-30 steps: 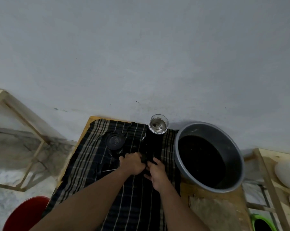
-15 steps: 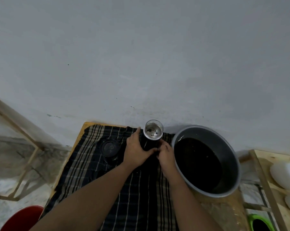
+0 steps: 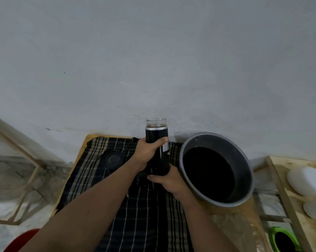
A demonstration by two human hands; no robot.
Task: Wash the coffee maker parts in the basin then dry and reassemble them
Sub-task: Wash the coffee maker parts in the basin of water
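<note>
Gripping the coffee maker body (image 3: 156,133) with both hands, you hold it upright over the striped cloth (image 3: 144,215) that covers the wooden table (image 3: 231,224). Your left hand (image 3: 146,153) is curled firmly round the middle of the black cylinder. Your right hand (image 3: 169,180) wraps round its lower end, with the thumb lying across the near side. Whether the base is clear of the cloth, you cannot tell from here, as your right hand hides it.

A clear collar tops the cylinder, with a metal ring just below it, and a small white label (image 3: 166,146) shows beside your left fingertips. Just to your right on the table stands the grey basin (image 3: 217,140), filled with dark liquid (image 3: 208,173) and close to your right wrist. To your left, a round black lid (image 3: 113,159) lies flat on the cloth, apart from your hands.

White containers (image 3: 306,180) sit on a wooden rack at the far right, and a green-rimmed pot (image 3: 273,237) is below them.
</note>
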